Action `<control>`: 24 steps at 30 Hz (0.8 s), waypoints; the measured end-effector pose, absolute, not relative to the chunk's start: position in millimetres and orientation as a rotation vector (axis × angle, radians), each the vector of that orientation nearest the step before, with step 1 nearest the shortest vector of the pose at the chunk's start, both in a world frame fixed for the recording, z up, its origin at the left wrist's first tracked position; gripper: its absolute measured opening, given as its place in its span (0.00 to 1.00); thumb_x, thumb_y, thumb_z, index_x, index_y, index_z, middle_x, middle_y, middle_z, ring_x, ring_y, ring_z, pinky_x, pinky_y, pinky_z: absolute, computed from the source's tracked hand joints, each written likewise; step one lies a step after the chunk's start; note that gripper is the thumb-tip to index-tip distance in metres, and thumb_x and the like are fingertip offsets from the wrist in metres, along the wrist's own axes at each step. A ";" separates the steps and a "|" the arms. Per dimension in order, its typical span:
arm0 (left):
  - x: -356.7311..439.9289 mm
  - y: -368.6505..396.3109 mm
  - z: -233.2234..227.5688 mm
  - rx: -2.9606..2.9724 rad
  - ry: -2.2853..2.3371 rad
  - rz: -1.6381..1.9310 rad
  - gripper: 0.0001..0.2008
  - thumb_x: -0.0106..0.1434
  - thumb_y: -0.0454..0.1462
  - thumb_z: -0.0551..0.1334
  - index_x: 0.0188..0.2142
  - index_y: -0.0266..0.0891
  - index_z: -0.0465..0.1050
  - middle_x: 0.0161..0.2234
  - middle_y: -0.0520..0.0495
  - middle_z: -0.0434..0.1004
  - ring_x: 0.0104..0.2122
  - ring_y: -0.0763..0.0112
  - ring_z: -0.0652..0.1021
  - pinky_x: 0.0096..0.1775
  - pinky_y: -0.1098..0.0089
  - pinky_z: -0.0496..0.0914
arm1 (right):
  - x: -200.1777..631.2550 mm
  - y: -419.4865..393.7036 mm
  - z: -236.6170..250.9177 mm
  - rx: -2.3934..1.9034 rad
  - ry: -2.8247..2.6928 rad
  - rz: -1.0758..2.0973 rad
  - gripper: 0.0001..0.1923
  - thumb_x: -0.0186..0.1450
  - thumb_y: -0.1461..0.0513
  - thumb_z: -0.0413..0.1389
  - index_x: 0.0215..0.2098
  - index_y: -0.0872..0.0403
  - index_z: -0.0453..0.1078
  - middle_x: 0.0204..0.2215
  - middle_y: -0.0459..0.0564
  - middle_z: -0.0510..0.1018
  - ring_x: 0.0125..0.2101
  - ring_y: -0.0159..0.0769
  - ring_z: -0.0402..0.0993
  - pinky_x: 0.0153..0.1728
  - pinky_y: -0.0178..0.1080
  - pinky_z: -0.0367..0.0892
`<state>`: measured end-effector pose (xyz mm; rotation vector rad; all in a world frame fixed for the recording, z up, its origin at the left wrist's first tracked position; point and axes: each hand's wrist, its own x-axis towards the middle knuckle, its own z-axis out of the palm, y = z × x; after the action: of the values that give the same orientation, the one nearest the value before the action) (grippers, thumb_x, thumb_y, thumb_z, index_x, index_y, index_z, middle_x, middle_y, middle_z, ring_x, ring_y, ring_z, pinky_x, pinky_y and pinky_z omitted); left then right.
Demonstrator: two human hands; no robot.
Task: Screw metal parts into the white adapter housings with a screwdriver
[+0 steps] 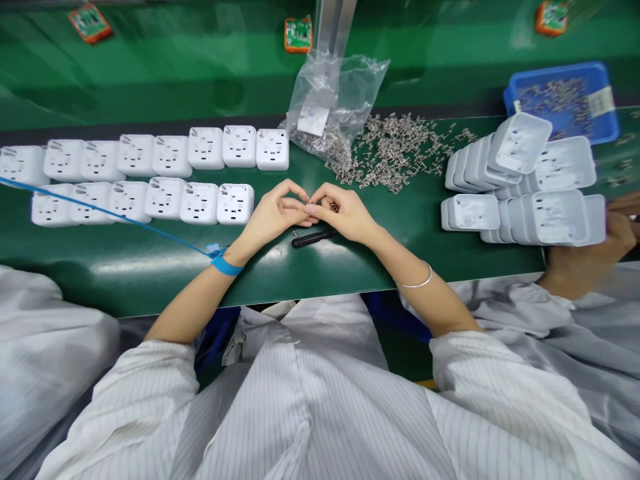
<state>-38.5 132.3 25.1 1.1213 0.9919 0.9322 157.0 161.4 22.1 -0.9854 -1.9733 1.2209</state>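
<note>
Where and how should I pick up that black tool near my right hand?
Probably by the exposed left end of the black tool, coming from the near edge of the table: it is long and lies flat, its other end close to the right hand.

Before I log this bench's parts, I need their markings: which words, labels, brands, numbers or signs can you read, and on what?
None can be read.
White label on the clear plastic bag: too small and blurred.
Pale label on the blue plastic bin: too blurred.
White socket housings: any lettering too small to tell.
Orange-edged circuit boards: any marks too small.
</note>
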 end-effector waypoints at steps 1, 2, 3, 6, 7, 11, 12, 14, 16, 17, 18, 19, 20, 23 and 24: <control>-38.7 131.8 27.5 1.129 0.980 0.930 0.23 0.54 0.45 0.75 0.41 0.39 0.68 0.32 0.51 0.84 0.36 0.66 0.86 0.43 0.67 0.81 | 157.6 162.0 21.8 -0.987 -1.985 1.181 0.17 0.68 0.48 0.58 0.36 0.54 0.68 0.18 0.36 0.59 0.20 0.25 0.54 0.27 0.33 0.50; -38.7 131.2 29.9 1.133 0.977 0.929 0.22 0.55 0.45 0.75 0.42 0.38 0.69 0.33 0.50 0.84 0.38 0.66 0.86 0.44 0.67 0.81 | 158.2 162.3 21.5 -0.991 -2.008 1.126 0.16 0.69 0.49 0.57 0.37 0.54 0.68 0.18 0.36 0.58 0.20 0.26 0.55 0.27 0.33 0.51; -38.4 130.7 31.9 1.134 0.983 0.931 0.22 0.56 0.45 0.74 0.43 0.38 0.70 0.33 0.49 0.84 0.38 0.65 0.86 0.44 0.67 0.81 | 158.7 162.4 21.2 -0.994 -2.043 1.060 0.15 0.70 0.50 0.56 0.38 0.54 0.68 0.18 0.36 0.58 0.21 0.26 0.56 0.27 0.33 0.51; -35.8 130.0 32.5 1.132 1.038 0.979 0.21 0.58 0.48 0.72 0.41 0.37 0.71 0.31 0.49 0.83 0.32 0.69 0.85 0.38 0.71 0.81 | 158.9 160.7 20.1 -1.004 -2.209 0.842 0.12 0.72 0.54 0.52 0.42 0.55 0.67 0.21 0.39 0.63 0.22 0.28 0.59 0.28 0.34 0.52; -34.8 130.3 30.8 1.136 1.055 1.003 0.21 0.58 0.48 0.72 0.40 0.37 0.71 0.30 0.49 0.82 0.30 0.70 0.84 0.35 0.72 0.80 | 158.6 159.8 20.0 -1.010 -2.271 0.761 0.12 0.72 0.55 0.50 0.42 0.55 0.67 0.23 0.41 0.66 0.23 0.29 0.61 0.28 0.35 0.52; -31.9 132.7 20.8 1.159 1.083 1.081 0.21 0.56 0.50 0.73 0.37 0.37 0.72 0.29 0.51 0.80 0.29 0.73 0.82 0.34 0.73 0.79 | 157.1 156.4 21.4 -1.035 -2.465 0.498 0.15 0.75 0.55 0.45 0.43 0.56 0.69 0.33 0.51 0.78 0.29 0.34 0.70 0.30 0.37 0.54; -31.7 133.2 18.8 1.171 1.089 1.096 0.21 0.56 0.50 0.73 0.37 0.37 0.72 0.29 0.51 0.80 0.30 0.73 0.83 0.36 0.73 0.79 | 156.7 156.0 22.2 -1.041 -2.488 0.468 0.16 0.75 0.55 0.44 0.43 0.56 0.69 0.35 0.53 0.79 0.30 0.35 0.71 0.30 0.37 0.54; -31.8 133.3 16.0 1.202 1.102 1.118 0.20 0.57 0.49 0.72 0.38 0.37 0.73 0.31 0.51 0.80 0.31 0.74 0.82 0.38 0.73 0.79 | 155.9 155.6 23.9 -1.063 -2.504 0.438 0.16 0.75 0.55 0.44 0.44 0.56 0.68 0.35 0.54 0.80 0.31 0.36 0.72 0.30 0.37 0.54; -31.9 132.0 14.2 1.246 1.113 1.123 0.18 0.60 0.48 0.71 0.39 0.38 0.74 0.32 0.50 0.81 0.31 0.74 0.82 0.40 0.72 0.78 | 154.9 155.4 25.3 -1.093 -2.495 0.431 0.16 0.75 0.55 0.44 0.43 0.56 0.68 0.34 0.54 0.80 0.30 0.36 0.72 0.29 0.37 0.53; -31.8 130.8 13.5 1.275 1.125 1.125 0.17 0.61 0.48 0.70 0.40 0.38 0.75 0.33 0.50 0.81 0.32 0.73 0.82 0.40 0.72 0.78 | 154.4 155.2 25.9 -1.109 -2.487 0.438 0.15 0.74 0.55 0.45 0.43 0.56 0.68 0.33 0.53 0.80 0.29 0.36 0.71 0.28 0.37 0.52; -31.5 129.4 12.9 1.312 1.142 1.127 0.15 0.62 0.47 0.69 0.41 0.38 0.75 0.35 0.49 0.81 0.33 0.73 0.82 0.41 0.72 0.78 | 153.9 155.0 26.4 -1.126 -2.475 0.453 0.15 0.74 0.55 0.45 0.42 0.56 0.67 0.32 0.53 0.79 0.28 0.36 0.70 0.28 0.37 0.51; -31.0 127.8 12.2 1.352 1.165 1.130 0.15 0.63 0.47 0.68 0.41 0.39 0.76 0.36 0.49 0.81 0.35 0.72 0.83 0.42 0.72 0.78 | 153.5 154.6 26.8 -1.143 -2.460 0.476 0.14 0.74 0.55 0.45 0.41 0.56 0.67 0.32 0.52 0.78 0.27 0.35 0.69 0.28 0.37 0.50; -30.4 126.0 11.5 1.394 1.189 1.135 0.14 0.64 0.46 0.68 0.42 0.39 0.76 0.38 0.48 0.82 0.37 0.72 0.83 0.44 0.71 0.77 | 153.1 154.2 27.1 -1.155 -2.442 0.506 0.13 0.73 0.55 0.46 0.41 0.55 0.66 0.32 0.52 0.78 0.26 0.35 0.68 0.28 0.37 0.49; -28.3 121.1 10.0 1.494 1.233 1.157 0.12 0.66 0.45 0.66 0.43 0.39 0.77 0.41 0.48 0.82 0.40 0.71 0.82 0.47 0.71 0.77 | 152.3 152.6 27.7 -1.156 -2.353 0.661 0.10 0.72 0.56 0.46 0.40 0.54 0.62 0.30 0.49 0.74 0.24 0.33 0.63 0.28 0.36 0.48; -27.6 119.7 9.8 1.528 1.236 1.168 0.11 0.67 0.44 0.65 0.43 0.39 0.77 0.41 0.48 0.81 0.41 0.72 0.82 0.47 0.72 0.77 | 151.9 152.1 27.8 -1.144 -2.308 0.735 0.10 0.72 0.56 0.46 0.39 0.54 0.61 0.29 0.47 0.73 0.24 0.32 0.62 0.28 0.36 0.49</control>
<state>-27.6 119.7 9.8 1.5275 1.2359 1.1682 151.9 152.1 27.8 -1.1436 -2.3079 0.7346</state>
